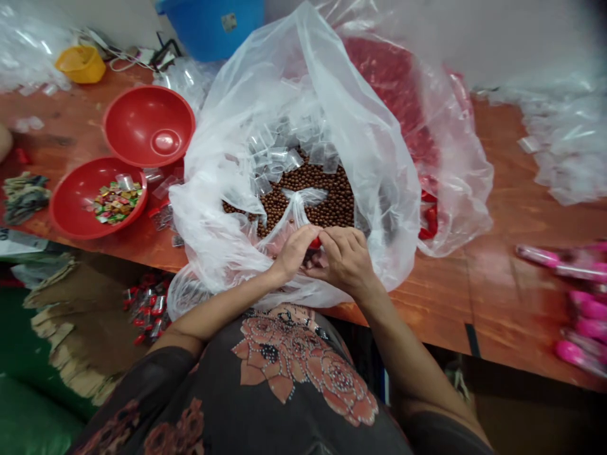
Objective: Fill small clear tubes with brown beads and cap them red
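In front of me a large clear plastic bag point(379, 151) stands spread wide on the bench, holding many small brown balls point(327, 189) and a heap of clear plastic cups point(279, 158). Over its near edge, my left hand point(296, 256) and my right hand point(348, 256) meet with fingers closed. Between them shows a bit of a small red-capped container point(315, 242); both hands are on it, and fingers hide most of its body. A gathered piece of clear plastic point(298, 205) sticks up from the balls just beyond my left hand.
Two red bowls point(114, 123) stand at the left, the nearer holding colourful wrapped pieces point(118, 202). Behind are a yellow container point(81, 64) and a blue bin point(218, 25). A bag with red contents point(398, 88), pink-capped tubes point(588, 309) and an open carton point(85, 316) flank the bag.
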The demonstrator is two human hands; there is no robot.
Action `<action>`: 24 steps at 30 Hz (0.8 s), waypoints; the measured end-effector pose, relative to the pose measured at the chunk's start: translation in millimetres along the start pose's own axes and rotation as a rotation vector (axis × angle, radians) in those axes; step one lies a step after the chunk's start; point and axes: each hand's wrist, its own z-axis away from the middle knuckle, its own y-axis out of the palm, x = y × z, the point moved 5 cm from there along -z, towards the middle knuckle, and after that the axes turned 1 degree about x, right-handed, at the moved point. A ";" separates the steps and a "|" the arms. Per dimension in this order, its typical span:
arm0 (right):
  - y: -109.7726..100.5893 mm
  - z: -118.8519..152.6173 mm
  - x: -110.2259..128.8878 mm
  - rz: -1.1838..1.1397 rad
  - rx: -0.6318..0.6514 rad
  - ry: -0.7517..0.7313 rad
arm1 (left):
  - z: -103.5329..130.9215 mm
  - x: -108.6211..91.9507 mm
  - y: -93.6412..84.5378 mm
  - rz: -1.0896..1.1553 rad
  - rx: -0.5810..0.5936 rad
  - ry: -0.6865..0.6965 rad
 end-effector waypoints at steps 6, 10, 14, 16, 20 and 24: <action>2.0 -19.3 19.0 -0.016 -0.019 -0.175 | 23.4 -13.6 -18.3 0.001 -0.052 0.162; 20.7 -47.9 37.1 -0.220 0.076 -0.212 | 55.7 -76.5 -81.4 0.003 -0.226 0.445; 42.5 -82.8 100.6 -0.438 0.200 -0.359 | 112.8 -128.8 -204.8 -0.129 -0.817 0.721; 57.0 -98.4 145.5 -0.532 0.261 -0.476 | 126.1 -133.9 -260.0 -0.254 -1.020 0.720; 105.2 -122.1 208.3 -0.610 0.458 -0.601 | 104.6 -126.7 -317.8 -0.635 -1.032 0.636; 153.4 -134.0 184.3 -0.461 0.600 -0.313 | 55.5 -116.1 -319.6 -1.051 -0.752 0.482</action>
